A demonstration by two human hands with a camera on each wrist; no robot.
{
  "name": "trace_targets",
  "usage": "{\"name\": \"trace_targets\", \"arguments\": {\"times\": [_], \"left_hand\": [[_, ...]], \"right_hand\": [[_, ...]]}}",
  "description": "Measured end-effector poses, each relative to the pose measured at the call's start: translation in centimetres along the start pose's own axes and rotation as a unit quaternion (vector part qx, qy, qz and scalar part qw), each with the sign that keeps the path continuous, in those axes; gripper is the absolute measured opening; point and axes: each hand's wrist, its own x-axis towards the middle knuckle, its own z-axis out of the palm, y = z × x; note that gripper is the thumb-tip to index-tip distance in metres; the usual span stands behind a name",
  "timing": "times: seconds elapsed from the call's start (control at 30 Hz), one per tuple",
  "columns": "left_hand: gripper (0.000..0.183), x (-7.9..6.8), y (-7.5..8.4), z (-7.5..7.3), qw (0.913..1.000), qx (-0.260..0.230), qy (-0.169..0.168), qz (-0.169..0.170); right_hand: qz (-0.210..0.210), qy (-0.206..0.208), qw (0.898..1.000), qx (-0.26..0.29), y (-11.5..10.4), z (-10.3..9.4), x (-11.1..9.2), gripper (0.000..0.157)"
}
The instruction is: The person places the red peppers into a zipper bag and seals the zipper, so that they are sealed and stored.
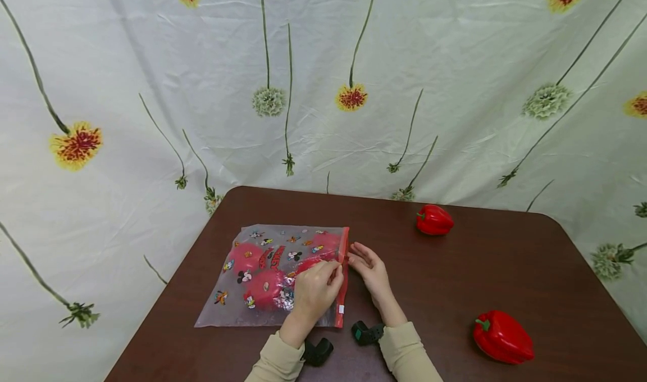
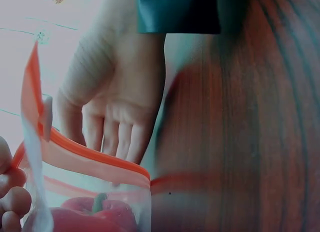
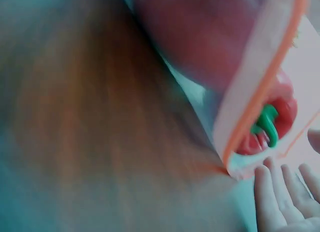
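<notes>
Head view: bag [image 1: 222, 313] lies inside the counter's [image 1: 455, 281] far edge; wide room runs right of it to the far pepper [image 1: 436, 220] and near pepper [image 1: 503, 337]. Left hand [image 1: 314, 292] over the bag's zip edge [image 1: 344, 292], fingers pinching; right hand [image 1: 373, 272] just right, fingers loosely extended.

Left wrist: bagged pepper [image 2: 117, 217] below orange rim.

Right wrist: right fingers straight beside bag.
</notes>
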Motion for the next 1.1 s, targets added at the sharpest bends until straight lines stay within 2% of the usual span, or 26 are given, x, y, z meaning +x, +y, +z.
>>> {"name": "trace_targets", "arguments": {"times": [0.07,0.13,0.23,0.27,0.37,0.53,0.6,0.83,1.0,1.1], "left_hand": [[0.009,0.0,0.0,0.0,1.0000,0.000,0.001,-0.002],[0.009,0.0,0.0,0.0,1.0000,0.000,0.001,-0.004],[0.009,-0.1,0.0,0.0,1.0000,-0.001,-0.002,-0.009],[0.010,-0.1,0.0,-0.1,0.9999,0.000,-0.003,-0.011],[0.010,-0.1,0.0,-0.1,0.9999,-0.002,-0.001,-0.012],[0.009,0.0,0.0,-0.2,0.9999,-0.006,0.002,-0.012],[0.013,0.0,0.0,-0.1,0.9999,-0.008,0.003,-0.014],[0.009,-0.1,-0.1,0.0,0.9998,-0.005,0.013,-0.015],[0.008,-0.1,-0.1,0.1,0.9998,-0.006,0.016,-0.012],[0.018,-0.1,-0.1,0.0,0.9998,-0.009,0.013,-0.015]], "right_hand": [[-0.043,0.023,0.998,0.025,0.1,-0.6,0.0,0.049],[-0.062,0.057,0.996,0.036,0.1,-1.2,0.1,0.047],[-0.042,0.121,0.991,0.045,-0.3,-2.3,0.3,0.044],[-0.019,0.145,0.988,0.041,-0.4,-2.6,0.4,0.045],[0.014,0.202,0.978,0.046,-0.7,-4.0,0.7,0.043],[0.014,0.269,0.961,0.056,-1.0,-5.9,1.0,0.042],[0.003,0.288,0.956,0.057,-0.9,-6.6,1.1,0.043],[-0.033,0.353,0.934,0.042,-0.8,-8.3,1.4,0.044],[-0.065,0.379,0.922,0.038,-0.6,-9.2,1.6,0.044],[-0.075,0.392,0.917,0.022,-0.6,-9.8,1.7,0.045]]}}
